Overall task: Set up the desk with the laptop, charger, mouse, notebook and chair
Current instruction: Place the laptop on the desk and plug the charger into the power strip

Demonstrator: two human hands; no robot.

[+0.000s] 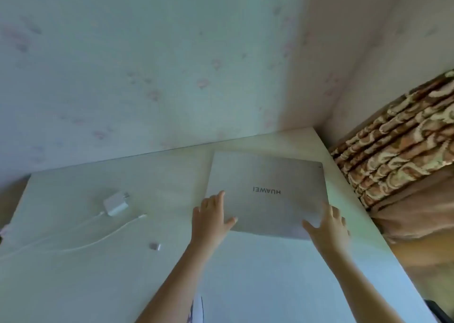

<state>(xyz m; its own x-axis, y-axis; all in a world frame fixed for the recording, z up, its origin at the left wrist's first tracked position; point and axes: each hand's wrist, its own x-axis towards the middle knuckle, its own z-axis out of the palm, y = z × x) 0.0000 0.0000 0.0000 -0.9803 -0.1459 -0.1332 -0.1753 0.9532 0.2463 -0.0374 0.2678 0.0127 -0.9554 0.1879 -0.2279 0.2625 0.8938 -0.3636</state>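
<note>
On the desk (245,273), one closed laptop (265,195), one charger (115,203), two hands spread, left hand (211,214), right hand (328,224).

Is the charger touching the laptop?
Apart. The head view shows bare desk between the charger and the laptop.

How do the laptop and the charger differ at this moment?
The laptop is a large, flat, closed grey slab; the charger is a small white block trailing a cable. Left hand and right hand touch the laptop; the charger lies untouched. Both rest on the desk.
</note>
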